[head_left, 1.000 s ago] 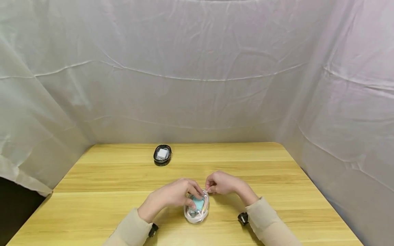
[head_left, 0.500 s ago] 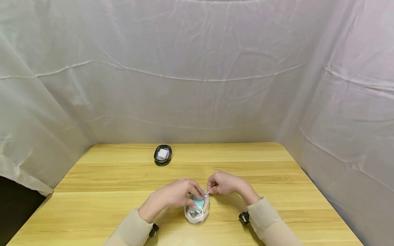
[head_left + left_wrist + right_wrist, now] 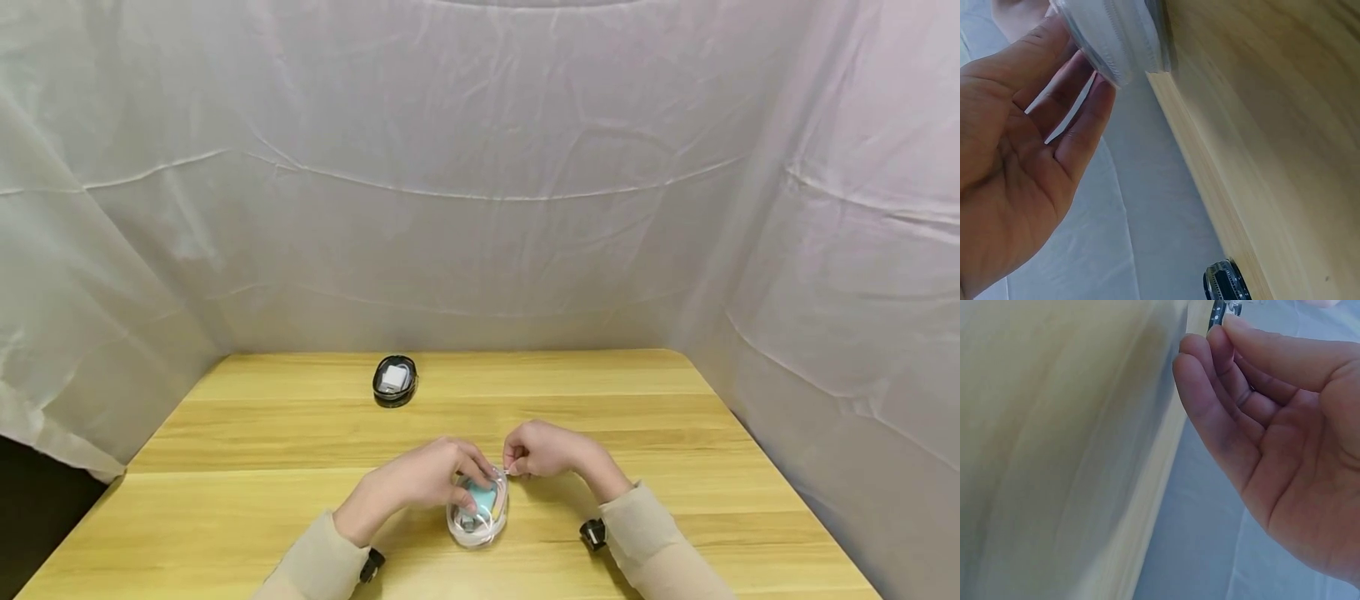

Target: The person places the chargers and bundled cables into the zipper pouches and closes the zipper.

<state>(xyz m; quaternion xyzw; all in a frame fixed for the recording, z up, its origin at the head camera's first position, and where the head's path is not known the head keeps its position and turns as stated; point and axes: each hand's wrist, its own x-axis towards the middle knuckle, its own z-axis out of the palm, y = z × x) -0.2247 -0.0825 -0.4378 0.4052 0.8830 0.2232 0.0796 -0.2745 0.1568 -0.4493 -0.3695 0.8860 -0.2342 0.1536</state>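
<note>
Sleeves, beige, frame the near edge of the counter (image 3: pixel 247 433), with your wrists angled inward toward each other. Your left hand (image 3: pixel 420 479) rests over a small clear pouch (image 3: pixel 478 510) that lies near the front middle of the wooden top. Its fingers (image 3: pixel 468 473) curl down onto the pouch's near-left side, gripping it; the left wrist view shows the pouch's zipped edge pressed against those fingertips. Inside the pouch you can make out a teal block and some white cord, details too small to name further. Your right hand (image 3: pixel 546 448) sits just beside the pouch's far-right corner, thumb and forefinger pinched together on a small pull at the pouch's edge; the right wrist view shows the remaining fingers loosely bent. Both hands nearly touch above the pouch.

Farther back, well apart from your hands, a black-rimmed oval case (image 3: pixel 394 379) holding something white lies near the rear left. Behind it hangs a wrinkled pale curtain (image 3: pixel 480 167).
</note>
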